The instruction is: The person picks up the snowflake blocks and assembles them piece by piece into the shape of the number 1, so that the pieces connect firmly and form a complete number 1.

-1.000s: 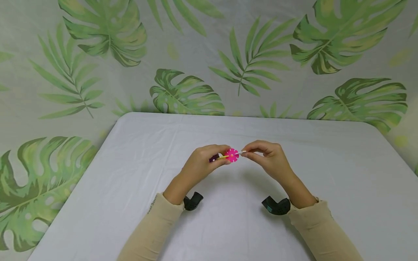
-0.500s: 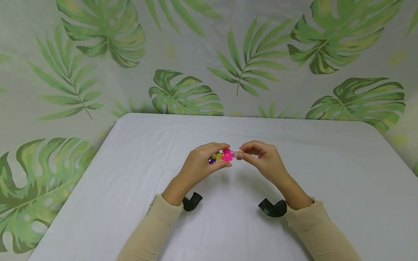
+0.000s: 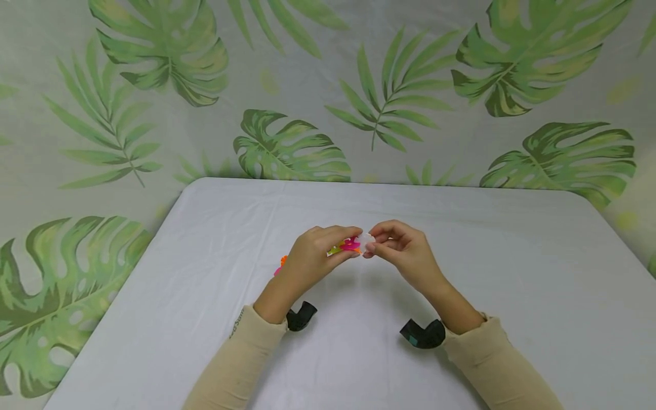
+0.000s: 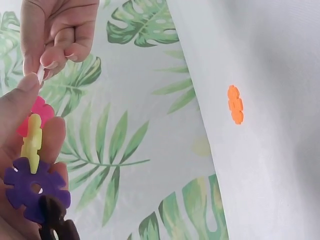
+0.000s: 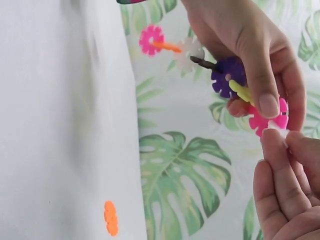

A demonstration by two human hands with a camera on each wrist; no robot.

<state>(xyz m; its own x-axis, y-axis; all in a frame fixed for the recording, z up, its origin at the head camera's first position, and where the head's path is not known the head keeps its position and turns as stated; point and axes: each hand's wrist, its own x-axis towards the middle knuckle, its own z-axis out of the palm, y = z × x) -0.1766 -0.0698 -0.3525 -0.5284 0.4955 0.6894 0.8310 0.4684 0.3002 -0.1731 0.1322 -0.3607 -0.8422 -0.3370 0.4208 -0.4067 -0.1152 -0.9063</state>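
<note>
A chain of notched snowflake discs is held by my left hand (image 3: 314, 251), raised over the table. Its fingers and thumb grip the pink disc (image 5: 256, 124) near the chain's end. Behind that come a yellow disc (image 4: 31, 145), a purple disc (image 4: 19, 192), a dark brown disc (image 5: 202, 62), a whitish disc (image 5: 190, 52), an orange disc (image 5: 168, 47) and another pink disc (image 5: 150, 40). With thumb and fingers my right hand (image 3: 407, 251) pinches a white disc (image 3: 366, 241) against the front pink disc. Fingers partly hide where these two meet.
A separate orange disc (image 4: 235, 105) shows against the white cloth in both wrist views; I cannot pick it out in the head view. The white-covered table (image 3: 461, 239) stands before a leaf-patterned backdrop (image 3: 389, 102). Black wrist devices (image 3: 424, 335) hang below both wrists.
My right hand has moved slightly left, and the white disc now faces the head camera more fully. The pink disc has turned edge-on. The chain's orange-and-pink tail now shows left of my left wrist.
</note>
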